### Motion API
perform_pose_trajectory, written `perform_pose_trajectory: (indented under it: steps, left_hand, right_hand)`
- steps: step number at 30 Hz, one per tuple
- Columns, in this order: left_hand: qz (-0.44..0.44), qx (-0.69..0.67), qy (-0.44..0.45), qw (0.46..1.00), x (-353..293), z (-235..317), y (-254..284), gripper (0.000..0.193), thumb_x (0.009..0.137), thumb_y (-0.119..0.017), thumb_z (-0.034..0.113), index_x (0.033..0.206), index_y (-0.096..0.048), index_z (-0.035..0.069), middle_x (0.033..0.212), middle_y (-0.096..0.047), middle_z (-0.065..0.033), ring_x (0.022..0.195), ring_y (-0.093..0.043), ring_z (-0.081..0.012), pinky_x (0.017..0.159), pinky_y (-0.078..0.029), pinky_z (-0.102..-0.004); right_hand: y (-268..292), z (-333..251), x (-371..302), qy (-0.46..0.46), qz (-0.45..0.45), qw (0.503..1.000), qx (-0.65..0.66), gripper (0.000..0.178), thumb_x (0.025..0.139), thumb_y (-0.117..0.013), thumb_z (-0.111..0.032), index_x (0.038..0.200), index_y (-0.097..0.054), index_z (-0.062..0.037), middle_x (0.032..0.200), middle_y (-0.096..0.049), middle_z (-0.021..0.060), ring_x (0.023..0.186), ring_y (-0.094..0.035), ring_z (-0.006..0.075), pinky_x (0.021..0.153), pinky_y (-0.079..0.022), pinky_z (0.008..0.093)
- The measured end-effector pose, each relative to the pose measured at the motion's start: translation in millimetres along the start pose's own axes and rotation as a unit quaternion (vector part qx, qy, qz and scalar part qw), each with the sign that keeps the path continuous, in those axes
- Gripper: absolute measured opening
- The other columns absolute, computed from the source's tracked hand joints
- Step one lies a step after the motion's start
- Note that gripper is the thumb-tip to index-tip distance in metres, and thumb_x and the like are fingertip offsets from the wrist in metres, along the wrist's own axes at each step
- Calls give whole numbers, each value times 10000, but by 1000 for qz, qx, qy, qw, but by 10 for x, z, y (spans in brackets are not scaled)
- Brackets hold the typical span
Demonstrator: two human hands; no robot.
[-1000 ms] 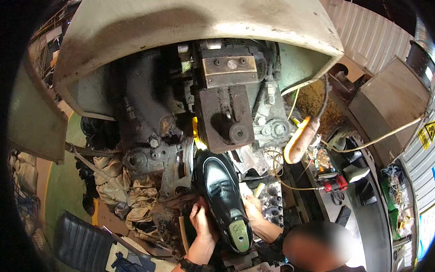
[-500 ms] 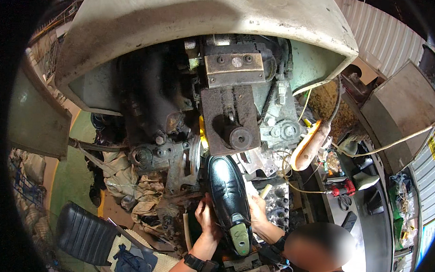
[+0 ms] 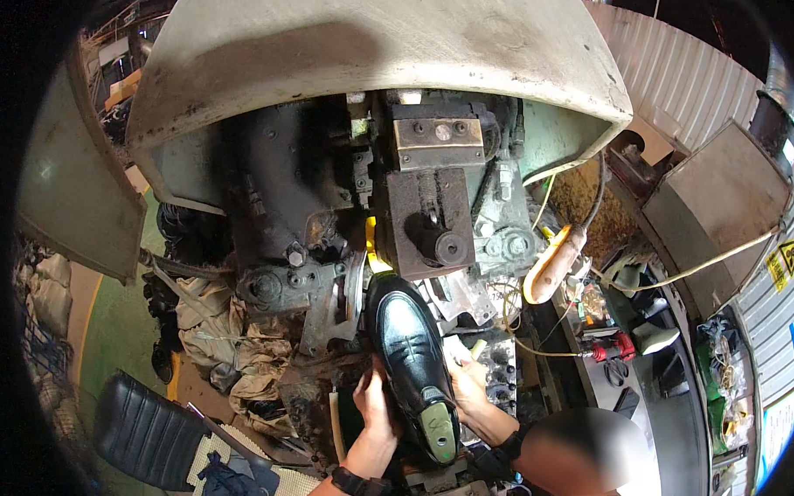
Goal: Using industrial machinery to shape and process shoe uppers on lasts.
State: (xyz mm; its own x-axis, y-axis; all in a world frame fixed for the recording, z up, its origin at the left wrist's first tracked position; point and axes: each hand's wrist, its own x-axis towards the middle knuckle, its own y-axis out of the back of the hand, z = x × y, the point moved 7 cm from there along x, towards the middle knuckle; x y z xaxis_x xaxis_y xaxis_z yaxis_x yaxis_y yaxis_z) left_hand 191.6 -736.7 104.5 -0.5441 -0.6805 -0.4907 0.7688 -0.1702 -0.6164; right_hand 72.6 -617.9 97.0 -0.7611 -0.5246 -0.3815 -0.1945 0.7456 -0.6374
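A black leather shoe (image 3: 407, 335) on a green last (image 3: 439, 432) lies lengthwise in front of me, its toe pointing away and just below the machine's dark metal block (image 3: 429, 221). My left hand (image 3: 374, 404) holds the shoe's left side near the heel, thumb up along it. On the opposite side, my right hand (image 3: 470, 389) grips the shoe, its fingers partly hidden. A pale strip shows beside the right fingers; I cannot make out what it is. The last's green top, with a hole in it, shows in the shoe's opening.
A large pale hood (image 3: 381, 47) arches over the machine. A lit hand lamp (image 3: 555, 264) hangs at right on a cord. Past it, a red power tool (image 3: 612, 346) rests on a grey bench (image 3: 653, 431). A black chair (image 3: 145, 432) stands at left, near crumpled cloth (image 3: 211, 320).
The shoe's toe has swung slightly left while both hands keep their hold. The whole view has shifted a little with my head.
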Motion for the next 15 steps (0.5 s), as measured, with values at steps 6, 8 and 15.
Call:
perform_pose_trajectory:
  steps: [6, 8, 15]
  left_hand:
    - [20, -10, 12, 1000, -231, 67, -17, 290, 983, -673, 263, 1078, -651, -10, 973, -681, -65, 853, -636, -188, 760, -527, -351]
    - [24, 1, 15, 1000, -170, 68, 18, 297, 980, -676, 266, 1080, -649, -12, 977, -680, -67, 857, -635, -189, 763, -527, -351]
    - [-77, -51, 74, 993, -57, 39, -188, 411, 1013, -596, 320, 1205, -625, -41, 1132, -684, -147, 980, -662, -258, 885, -530, -393]
  right_hand:
    - [-157, -125, -306, 30, -5, 999, 20, 193, 976, -664, -117, 1127, -646, 2, 916, -721, 86, 711, -685, 155, 612, -590, 309]
    - [-240, -191, -349, 33, -7, 999, 36, 188, 976, -661, -112, 1122, -649, 6, 924, -723, 90, 708, -687, 159, 612, -592, 311]
    - [-184, -130, -181, -5, 12, 999, 34, 208, 953, -693, -127, 1071, -647, 38, 906, -719, 110, 730, -707, 184, 606, -604, 318]
